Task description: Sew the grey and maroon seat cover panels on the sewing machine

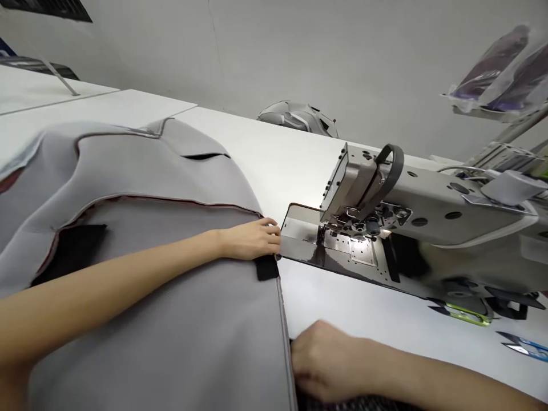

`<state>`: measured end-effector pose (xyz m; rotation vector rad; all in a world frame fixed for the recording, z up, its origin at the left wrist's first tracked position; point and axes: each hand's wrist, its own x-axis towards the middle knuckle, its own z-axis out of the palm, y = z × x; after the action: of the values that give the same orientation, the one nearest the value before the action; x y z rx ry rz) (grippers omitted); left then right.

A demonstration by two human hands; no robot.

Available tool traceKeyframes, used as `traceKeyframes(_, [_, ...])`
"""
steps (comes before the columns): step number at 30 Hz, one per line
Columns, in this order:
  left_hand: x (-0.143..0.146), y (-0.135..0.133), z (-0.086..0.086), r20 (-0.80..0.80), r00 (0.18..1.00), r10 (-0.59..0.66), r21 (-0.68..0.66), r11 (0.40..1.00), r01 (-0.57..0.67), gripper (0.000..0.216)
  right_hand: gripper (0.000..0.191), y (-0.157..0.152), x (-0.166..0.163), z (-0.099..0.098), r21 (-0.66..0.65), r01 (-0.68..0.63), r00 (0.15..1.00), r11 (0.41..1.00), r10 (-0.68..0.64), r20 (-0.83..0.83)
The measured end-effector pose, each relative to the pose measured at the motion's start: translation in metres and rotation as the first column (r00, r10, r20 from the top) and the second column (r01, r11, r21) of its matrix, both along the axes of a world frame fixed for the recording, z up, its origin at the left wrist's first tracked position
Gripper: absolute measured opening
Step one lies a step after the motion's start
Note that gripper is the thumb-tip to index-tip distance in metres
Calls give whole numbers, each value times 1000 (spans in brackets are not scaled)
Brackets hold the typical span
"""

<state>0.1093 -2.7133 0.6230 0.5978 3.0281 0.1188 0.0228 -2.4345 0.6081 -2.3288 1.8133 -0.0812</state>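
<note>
A large grey fabric piece [141,188] with red seam lines lies across the white table. My left hand [252,238] rests flat on its right edge, fingers closed over the edge just above a small black strap tab [267,267]. My right hand [325,359] lies low at the fabric's near right edge, fingers curled down onto a dark strip at the bottom of the view; its grip is hidden. An industrial sewing machine [428,211] stands to the right, its lit needle area [359,234] a short way from my left hand.
A black patch [72,251] sits on the fabric at the left. Thread snips with green [468,314] and blue [524,345] handles lie on the table right of the machine. A grey folded piece [299,117] rests at the table's far edge. Bagged items [500,68] hang upper right.
</note>
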Motion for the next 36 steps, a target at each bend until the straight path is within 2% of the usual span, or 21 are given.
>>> traceKeyframes(2, [-5, 5, 4, -2, 998, 67, -9, 998, -67, 24, 10, -6, -20, 2, -94, -91, 994, 991, 97, 57])
traceKeyframes(4, [-2, 16, 6, -40, 960, 276, -71, 958, -278, 14, 32, -23, -37, 0, -240, -109, 991, 965, 125, 53])
traceKeyframes(6, [7, 30, 5, -120, 829, 545, -139, 818, -558, 29, 52, -46, -45, -9, -321, -171, 982, 931, 188, 21])
traceKeyframes(8, [20, 42, -2, -163, 678, 717, -96, 672, -734, 34, 57, -65, -44, -22, -348, -263, 960, 900, 282, 4])
traceKeyframes(9, [27, 46, -8, -146, 631, 762, -32, 634, -773, 34, 56, -72, -41, -29, -371, -290, 951, 882, 310, -6])
traceKeyframes(11, [38, 48, -21, -51, 591, 805, 128, 592, -796, 38, 49, -82, -35, -41, -445, -310, 943, 840, 331, -33])
traceKeyframes(15, [44, 36, -38, 97, 575, 812, 358, 511, -782, 45, 27, -90, -31, -49, -624, -332, 939, 707, 308, -151])
traceKeyframes(17, [40, 32, -39, 105, 578, 809, 431, 487, -760, 44, 24, -90, -33, -46, -666, -326, 942, 671, 290, -168])
traceKeyframes(20, [24, 33, -38, 121, 613, 780, 488, 491, -722, 39, 26, -81, -39, -38, -646, -271, 960, 713, 247, -130])
traceKeyframes(23, [-5, 39, -37, 149, 697, 701, 526, 541, -657, 31, 30, -61, -48, -32, -599, -198, 980, 776, 166, -110])
traceKeyframes(25, [-28, 42, -38, 151, 758, 634, 560, 577, -594, 28, 32, -45, -56, -32, -588, -138, 990, 797, 92, -109])
traceKeyframes(27, [-50, 46, -39, 133, 805, 579, 588, 607, -534, 27, 32, -32, -63, -32, -587, -83, 994, 805, 23, -109])
traceKeyframes(30, [-73, 51, -40, 102, 832, 546, 592, 638, -492, 24, 28, -19, -71, -35, -601, -3, 995, 799, -56, -79])
traceKeyframes(33, [-81, 57, -41, 94, 824, 559, 562, 654, -507, 23, 25, -15, -75, -35, -609, 83, 994, 789, -106, -2])
traceKeyframes(36, [-84, 62, -40, 76, 810, 582, 539, 659, -524, 22, 25, -14, -80, -32, -609, 109, 993, 786, -107, 40])
